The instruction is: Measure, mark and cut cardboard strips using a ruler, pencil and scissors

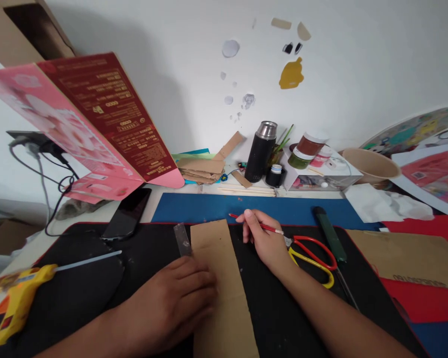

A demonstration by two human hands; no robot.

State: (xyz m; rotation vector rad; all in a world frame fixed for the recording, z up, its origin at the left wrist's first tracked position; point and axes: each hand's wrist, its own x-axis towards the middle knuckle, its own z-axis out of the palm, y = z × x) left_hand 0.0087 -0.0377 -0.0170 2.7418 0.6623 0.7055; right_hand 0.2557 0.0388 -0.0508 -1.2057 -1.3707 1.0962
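A long strip of brown cardboard lies on the black mat. My left hand is closed over its left edge, with the fingers on a clear ruler whose far end sticks out beyond them. To the right of the strip, my right hand holds a red pencil between thumb and fingers, its tip pointing left above the mat's far edge. Scissors with red and yellow handles lie beside my right wrist.
A green cutter lies right of the scissors. A yellow glue gun is at the left, near a phone. Behind stand a pink and red box and a black flask. More cardboard lies at right.
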